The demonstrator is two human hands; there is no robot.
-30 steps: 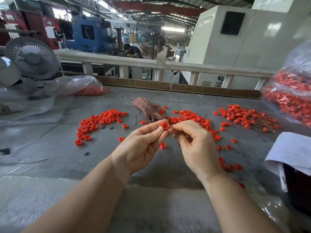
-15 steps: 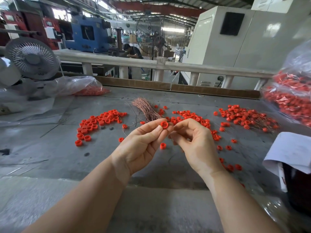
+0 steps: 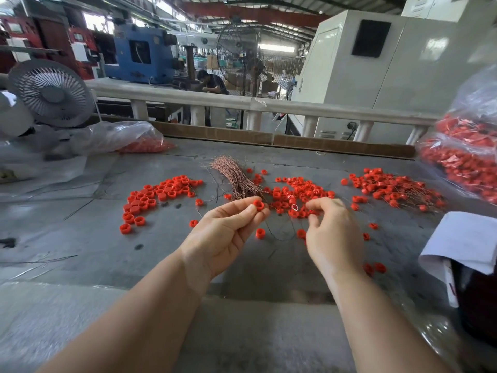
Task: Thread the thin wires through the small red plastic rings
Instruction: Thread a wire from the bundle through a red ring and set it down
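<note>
My left hand [image 3: 228, 235] pinches a small red plastic ring [image 3: 258, 205] between thumb and forefinger, held above the grey table [image 3: 80, 238]. My right hand [image 3: 332, 235] is a short way to the right with its fingers curled, pinching a thin dark wire [image 3: 281, 239] that sags in a loop from the ring down towards the table. A small round wire loop [image 3: 294, 207] shows between the hands. A bundle of copper wires [image 3: 236, 179] lies just beyond my left hand.
Loose red rings lie in a left pile [image 3: 161, 195] and a middle pile [image 3: 298, 191]; rings with wires lie at the right [image 3: 392, 188]. Plastic bags of rings sit far left [image 3: 129, 138] and far right [image 3: 468, 160]. A fan [image 3: 51, 92] and a white-covered dark container [image 3: 465, 238] flank the table.
My hands were touching at the ring; the right hand has now pulled away to the right, drawing the wire out into a hanging loop. My left hand still holds the ring.
</note>
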